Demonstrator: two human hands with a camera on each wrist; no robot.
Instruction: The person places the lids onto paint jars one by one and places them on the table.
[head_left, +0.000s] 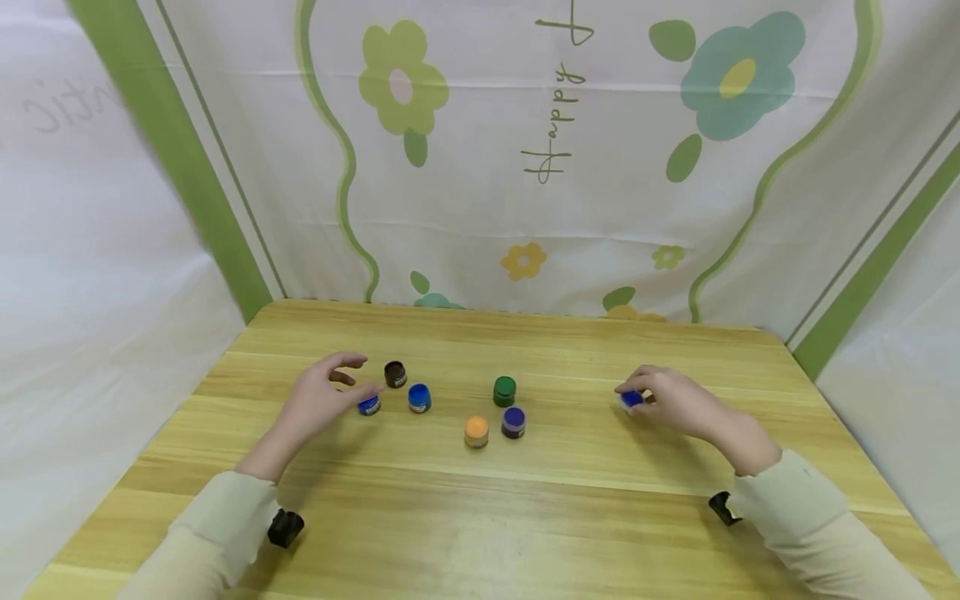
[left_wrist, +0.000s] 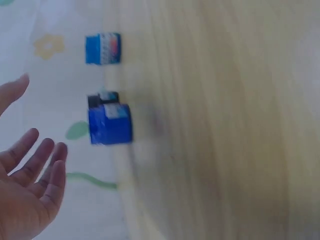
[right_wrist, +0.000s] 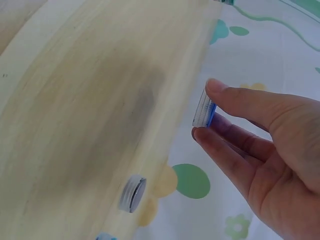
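Note:
In the head view my right hand (head_left: pixel 678 404) pinches a small jar lid (head_left: pixel 632 400). The right wrist view shows the lid's clear ribbed side (right_wrist: pixel 201 111) and blue on its face, between thumb and fingertips. My left hand (head_left: pixel 318 400) hovers by a dark blue paint jar (head_left: pixel 368 406), its fingers relaxed and apart. In the left wrist view that blue jar (left_wrist: pixel 111 125) stands clear of the fingers. A dark brown jar (head_left: pixel 395 374) and a lighter blue jar (head_left: pixel 419 398) stand just to its right.
Mid-table are a green jar (head_left: pixel 505 392), a purple jar (head_left: pixel 513 422) and an orange jar (head_left: pixel 476 432). A printed flower cloth (head_left: pixel 465 192) hangs behind the wooden table (head_left: pixel 480 533). The right wrist view also has a ribbed, round piece (right_wrist: pixel 132 193).

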